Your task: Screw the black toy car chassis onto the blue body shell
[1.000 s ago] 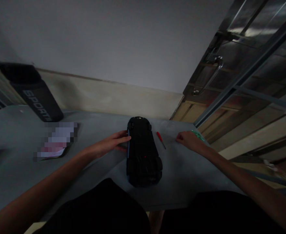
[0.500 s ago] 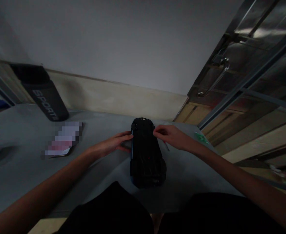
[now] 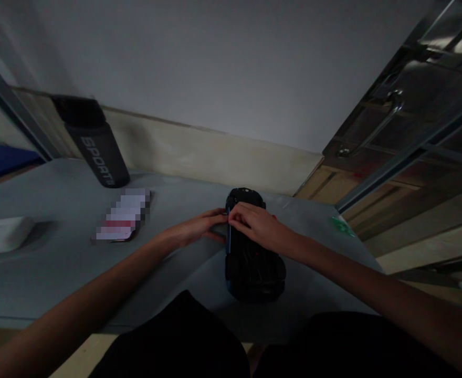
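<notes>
A black toy car (image 3: pixel 252 262) lies upside down on the grey table (image 3: pixel 58 262), nose pointing away from me. My left hand (image 3: pixel 201 228) rests against its left side, fingers curled on the blue edge. My right hand (image 3: pixel 256 226) lies on top of the car's underside near the front, fingers bent and pressed onto it. The fingertips of both hands meet at the car's left edge. The red screwdriver seen earlier is hidden behind my right hand.
A dark bottle (image 3: pixel 93 142) marked SPORT stands at the back left. A blurred flat item (image 3: pixel 123 215) lies left of the car, a white box (image 3: pixel 0 233) at the far left. A small green thing (image 3: pixel 343 226) sits near the table's right edge. A metal door (image 3: pixel 408 126) stands at the right.
My right hand has moved left from the table near the green thing, over the screwdriver, onto the car's underside. My left hand stays at the car's side. The view has shifted left.
</notes>
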Action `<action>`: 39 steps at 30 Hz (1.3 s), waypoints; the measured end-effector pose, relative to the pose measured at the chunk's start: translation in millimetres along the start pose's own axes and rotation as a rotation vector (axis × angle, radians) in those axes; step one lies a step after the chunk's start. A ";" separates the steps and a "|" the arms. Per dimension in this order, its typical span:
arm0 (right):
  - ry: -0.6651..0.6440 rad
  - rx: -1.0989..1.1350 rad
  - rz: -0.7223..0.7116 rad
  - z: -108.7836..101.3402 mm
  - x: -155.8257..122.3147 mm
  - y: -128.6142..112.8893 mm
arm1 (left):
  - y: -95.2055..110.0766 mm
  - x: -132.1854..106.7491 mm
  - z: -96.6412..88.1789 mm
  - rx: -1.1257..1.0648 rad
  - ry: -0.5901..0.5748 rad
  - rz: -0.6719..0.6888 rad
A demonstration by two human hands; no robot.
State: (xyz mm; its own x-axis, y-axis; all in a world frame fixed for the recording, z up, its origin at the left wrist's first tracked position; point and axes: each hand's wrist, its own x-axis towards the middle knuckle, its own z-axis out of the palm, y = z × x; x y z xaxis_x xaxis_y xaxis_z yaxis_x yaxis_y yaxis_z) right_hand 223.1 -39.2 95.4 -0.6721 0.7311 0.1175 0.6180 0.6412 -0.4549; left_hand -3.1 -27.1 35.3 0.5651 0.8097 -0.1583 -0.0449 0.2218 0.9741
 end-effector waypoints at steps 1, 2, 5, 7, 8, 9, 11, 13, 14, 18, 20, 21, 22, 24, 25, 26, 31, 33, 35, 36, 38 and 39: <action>0.009 -0.013 -0.001 0.9 -1.0 -1.0 | 0.4 -0.2 0.7 0.000 0.001 -0.005; 0.019 -0.025 -0.003 1.8 -1.8 -2.0 | 0.4 -0.1 1.2 0.000 0.002 -0.009; 0.046 -0.052 -0.006 4.8 -4.6 -2.9 | -0.4 1.0 1.6 0.010 0.001 -0.006; 0.065 -0.070 -0.018 6.8 -6.8 -1.8 | -0.7 1.8 1.3 0.019 0.000 0.002; 0.075 -0.082 -0.030 7.6 -7.8 -1.0 | -0.7 1.9 1.1 0.023 -0.003 0.004; 0.085 -0.096 -0.043 8.3 -8.6 -0.3 | -0.5 1.8 1.0 0.027 -0.005 0.005; 0.102 -0.126 -0.070 9.0 -10.0 0.4 | 0.2 1.2 0.8 0.034 -0.007 0.003; 0.105 -0.152 -0.091 8.6 -11.0 0.1 | 0.7 0.5 0.8 0.034 -0.007 -0.001; 0.102 -0.160 -0.099 8.0 -11.5 -0.3 | 0.8 0.3 1.0 0.030 -0.004 -0.001; 0.084 -0.163 -0.112 3.6 -15.2 -1.4 | 0.4 0.8 1.9 0.013 0.019 -0.012; 0.077 -0.152 -0.117 1.4 -17.8 -1.3 | 0.5 1.3 2.3 0.011 0.034 -0.019; 0.072 -0.146 -0.120 0.5 -19.1 -1.3 | 0.7 1.4 2.3 0.011 0.035 -0.023; 0.068 -0.140 -0.123 -0.2 -20.2 -1.4 | 1.0 1.4 2.3 0.010 0.034 -0.023; 0.057 -0.126 -0.129 -1.1 -22.3 -2.0 | 1.6 1.0 2.0 0.009 0.025 -0.020; 0.054 -0.121 -0.132 -1.3 -23.1 -2.6 | 2.0 0.7 1.9 0.010 0.020 -0.019; 0.055 -0.118 -0.136 -1.5 -23.9 -3.2 | 2.2 0.5 1.8 0.012 0.014 -0.018; 0.073 -0.128 -0.147 -1.4 -26.6 -5.9 | 2.1 0.2 2.2 0.013 0.013 -0.013; 0.081 -0.146 -0.155 -1.0 -27.1 -6.8 | 1.4 0.5 2.4 0.005 0.020 -0.013; 0.095 -0.166 -0.159 -0.6 -27.4 -7.7 | 0.8 0.8 2.3 -0.001 0.024 -0.013; 0.099 -0.173 -0.158 -0.6 -27.5 -8.0 | 0.7 0.7 2.3 -0.001 0.027 -0.012; 0.099 -0.183 -0.156 -1.2 -27.6 -8.4 | 1.1 0.1 2.3 0.001 0.025 -0.011; 0.098 -0.186 -0.156 -1.7 -27.7 -8.5 | 1.6 -0.3 2.5 0.003 0.022 -0.011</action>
State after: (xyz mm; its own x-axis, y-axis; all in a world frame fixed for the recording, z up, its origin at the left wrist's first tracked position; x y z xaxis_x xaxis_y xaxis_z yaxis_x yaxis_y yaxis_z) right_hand 237.2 -64.5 97.5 -0.7281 0.6330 0.2631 0.5802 0.7735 -0.2552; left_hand -1.3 -28.3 37.2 0.5470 0.8191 -0.1726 -0.0358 0.2289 0.9728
